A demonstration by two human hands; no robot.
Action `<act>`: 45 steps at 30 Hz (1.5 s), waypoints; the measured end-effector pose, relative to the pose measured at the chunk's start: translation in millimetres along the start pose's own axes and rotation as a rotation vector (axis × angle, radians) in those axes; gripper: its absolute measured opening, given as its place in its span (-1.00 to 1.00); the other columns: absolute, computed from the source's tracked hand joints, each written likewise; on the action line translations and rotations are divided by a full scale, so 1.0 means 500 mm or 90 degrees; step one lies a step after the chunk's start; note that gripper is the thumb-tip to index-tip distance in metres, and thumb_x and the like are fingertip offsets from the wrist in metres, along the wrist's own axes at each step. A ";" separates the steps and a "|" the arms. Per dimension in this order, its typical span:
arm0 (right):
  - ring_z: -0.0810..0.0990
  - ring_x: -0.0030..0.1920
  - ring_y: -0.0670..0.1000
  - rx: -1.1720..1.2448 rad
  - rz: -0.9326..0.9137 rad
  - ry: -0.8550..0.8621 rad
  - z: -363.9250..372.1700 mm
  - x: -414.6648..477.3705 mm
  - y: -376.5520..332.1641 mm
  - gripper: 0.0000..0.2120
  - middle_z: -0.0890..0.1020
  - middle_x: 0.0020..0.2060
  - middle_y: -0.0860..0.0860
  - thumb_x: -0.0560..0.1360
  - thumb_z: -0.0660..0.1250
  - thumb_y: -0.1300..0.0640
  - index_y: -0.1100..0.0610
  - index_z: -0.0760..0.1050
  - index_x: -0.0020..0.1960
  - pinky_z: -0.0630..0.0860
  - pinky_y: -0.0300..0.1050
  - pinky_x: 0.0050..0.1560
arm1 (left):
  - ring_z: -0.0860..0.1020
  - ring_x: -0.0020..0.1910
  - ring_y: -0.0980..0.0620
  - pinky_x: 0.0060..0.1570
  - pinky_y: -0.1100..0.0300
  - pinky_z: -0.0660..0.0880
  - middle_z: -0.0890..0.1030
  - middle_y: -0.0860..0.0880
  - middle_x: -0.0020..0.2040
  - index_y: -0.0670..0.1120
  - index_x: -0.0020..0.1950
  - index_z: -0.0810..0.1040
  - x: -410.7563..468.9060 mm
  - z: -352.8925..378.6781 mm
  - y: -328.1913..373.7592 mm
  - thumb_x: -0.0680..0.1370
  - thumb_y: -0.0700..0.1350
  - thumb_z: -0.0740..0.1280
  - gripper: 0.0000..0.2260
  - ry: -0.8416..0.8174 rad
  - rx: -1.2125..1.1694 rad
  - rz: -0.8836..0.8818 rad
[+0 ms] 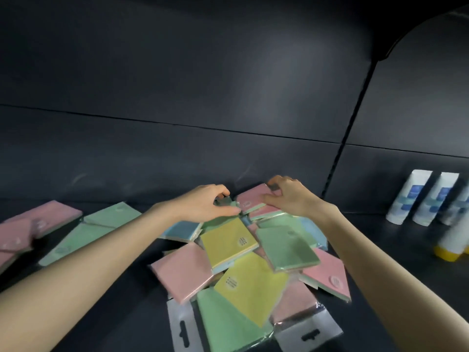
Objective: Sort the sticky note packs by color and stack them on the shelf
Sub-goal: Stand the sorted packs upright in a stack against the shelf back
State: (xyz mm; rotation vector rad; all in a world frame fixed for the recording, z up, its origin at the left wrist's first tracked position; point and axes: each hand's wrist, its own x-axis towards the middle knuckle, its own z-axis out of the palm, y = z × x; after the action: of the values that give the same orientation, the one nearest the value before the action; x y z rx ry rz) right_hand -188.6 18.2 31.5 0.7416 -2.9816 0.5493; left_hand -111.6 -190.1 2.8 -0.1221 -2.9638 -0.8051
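Dark shelf [106,295], mixed pile of packs [243,262] in the middle; right hand [286,196] pinches a pink pack [251,199], left hand [205,201] grips a green one [232,204] at the back, next they go onto the matching piles at left

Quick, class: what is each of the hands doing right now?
Left hand: closed on a green sticky note pack.
Right hand: gripping a pink sticky note pack.

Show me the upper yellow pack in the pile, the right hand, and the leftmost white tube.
upper yellow pack [228,243], head view, middle of its face
right hand [291,196], head view, back of hand
leftmost white tube [408,196], head view, mid body
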 end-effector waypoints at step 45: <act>0.61 -0.23 0.00 0.550 -0.286 0.056 0.035 -0.085 -0.271 -0.83 0.65 -0.14 0.08 0.45 0.44 0.13 0.07 0.46 -0.04 0.51 -0.20 -0.30 | 0.56 -0.31 0.23 -0.40 0.29 0.45 0.64 0.07 -0.11 0.10 0.04 0.51 -0.323 -0.136 -0.025 0.46 -0.24 0.43 -0.72 0.587 -0.411 -0.040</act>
State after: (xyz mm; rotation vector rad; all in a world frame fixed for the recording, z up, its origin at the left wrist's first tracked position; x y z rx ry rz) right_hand -87.9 -80.3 55.5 1.3055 -2.2745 1.7707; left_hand 50.8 -244.8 40.9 0.2482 -1.7984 -1.3334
